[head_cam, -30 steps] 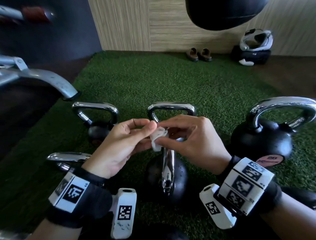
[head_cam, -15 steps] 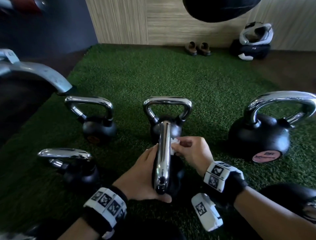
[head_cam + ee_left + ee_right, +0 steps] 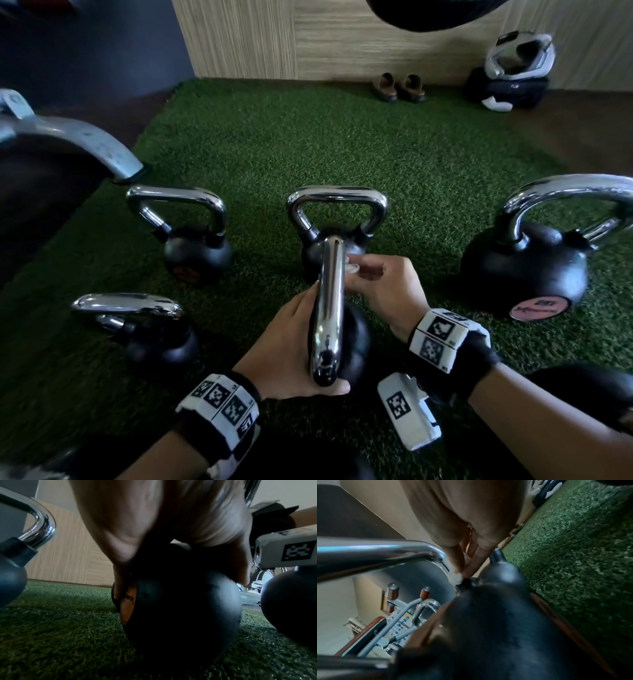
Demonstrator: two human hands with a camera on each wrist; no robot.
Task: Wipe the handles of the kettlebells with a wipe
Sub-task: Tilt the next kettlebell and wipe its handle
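A black kettlebell [image 3: 356, 337] with a chrome handle [image 3: 329, 308] stands on the turf right in front of me, its handle seen end-on. My left hand [image 3: 294, 346] grips the ball of this kettlebell [image 3: 185, 605] from the left, thumb at the near side. My right hand [image 3: 383, 287] pinches a small white wipe [image 3: 352, 269] against the far right side of the handle. In the right wrist view the wipe [image 3: 456, 577] sits low on the handle [image 3: 385, 553], where it meets the ball.
Other chrome-handled kettlebells stand around: far left [image 3: 191, 236], near left [image 3: 150, 329], behind the held one [image 3: 337, 212], and a big one at right [image 3: 534, 263]. A grey machine leg [image 3: 85, 144] curves in at left. Shoes [image 3: 400, 87] and a helmet [image 3: 517, 56] lie by the wall.
A second ago both hands held the wipe in the air above the kettlebell. The left hand has since dropped onto the ball, and the right has brought the wipe to the handle.
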